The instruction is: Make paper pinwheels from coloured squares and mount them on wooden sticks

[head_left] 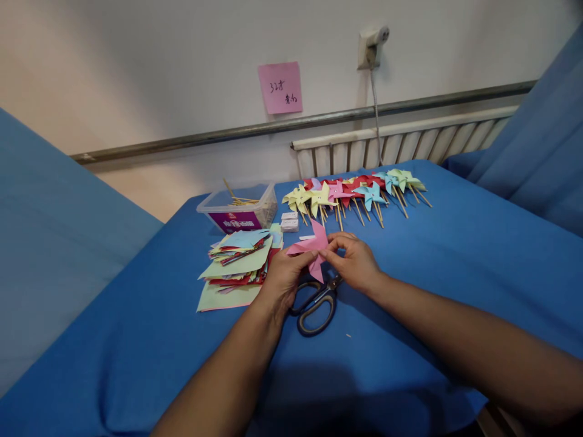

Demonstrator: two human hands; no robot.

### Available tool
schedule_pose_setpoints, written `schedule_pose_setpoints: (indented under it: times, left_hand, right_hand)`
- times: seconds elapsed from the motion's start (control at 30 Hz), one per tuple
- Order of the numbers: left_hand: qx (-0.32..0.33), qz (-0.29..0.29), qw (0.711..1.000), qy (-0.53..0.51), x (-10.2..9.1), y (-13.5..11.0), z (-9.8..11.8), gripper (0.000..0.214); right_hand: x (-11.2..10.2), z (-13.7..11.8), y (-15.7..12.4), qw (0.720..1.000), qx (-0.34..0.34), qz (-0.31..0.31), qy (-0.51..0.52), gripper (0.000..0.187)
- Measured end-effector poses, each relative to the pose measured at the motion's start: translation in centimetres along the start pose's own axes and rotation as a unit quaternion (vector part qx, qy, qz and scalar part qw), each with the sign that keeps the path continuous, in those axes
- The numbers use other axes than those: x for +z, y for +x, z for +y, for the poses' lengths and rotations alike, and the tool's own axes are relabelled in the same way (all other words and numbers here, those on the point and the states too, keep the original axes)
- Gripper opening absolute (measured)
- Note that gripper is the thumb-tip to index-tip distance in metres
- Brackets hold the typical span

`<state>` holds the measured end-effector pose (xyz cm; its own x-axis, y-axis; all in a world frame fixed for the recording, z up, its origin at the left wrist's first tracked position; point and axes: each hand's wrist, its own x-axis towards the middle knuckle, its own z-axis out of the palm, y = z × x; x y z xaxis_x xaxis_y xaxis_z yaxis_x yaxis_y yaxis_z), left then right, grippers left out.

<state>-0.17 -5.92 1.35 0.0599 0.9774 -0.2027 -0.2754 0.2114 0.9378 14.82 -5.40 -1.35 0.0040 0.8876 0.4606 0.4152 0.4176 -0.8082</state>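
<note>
Left hand (283, 278): pinches the pink paper pinwheel (312, 247) from its left side.
Right hand (354, 260): fingertips pinch its centre.
Scissors (317, 301): on the blue cloth (432, 255) — just beneath both hands.

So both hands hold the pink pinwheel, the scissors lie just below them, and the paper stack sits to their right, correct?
Not quite: in the head view the paper stack lies to their left, beside the left hand. The rest holds: it and the right hand hold the pinwheel, scissors just below.
</note>
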Motion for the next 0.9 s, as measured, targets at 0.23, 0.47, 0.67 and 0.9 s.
schedule_pose_setpoints:
  times: [0.23, 0.47, 0.67, 0.9]
  left_hand:
    - [0.008, 0.011, 1.000, 0.019, 0.0, 0.1, -0.2, 0.033]
    - [0.019, 0.041, 0.997, 0.058, -0.1, 0.1, 0.1, 0.020]
    - [-0.020, -0.034, 0.998, 0.048, -0.2, -0.3, 0.6, 0.029]
    - [-0.036, -0.093, 0.987, 0.124, -0.4, -0.7, 1.3, 0.030]
  right_hand:
    - [0.0, 0.0, -0.1, 1.000, 0.007, -0.007, 0.009, 0.017]
    - [-0.3, -0.4, 0.2, 0.988, 0.087, 0.000, 0.129, 0.015]
    - [-0.7, -0.4, 0.7, 0.913, 0.204, -0.083, 0.344, 0.032]
    - [-0.9, -1.2, 0.5, 0.887, 0.228, -0.148, 0.373, 0.040]
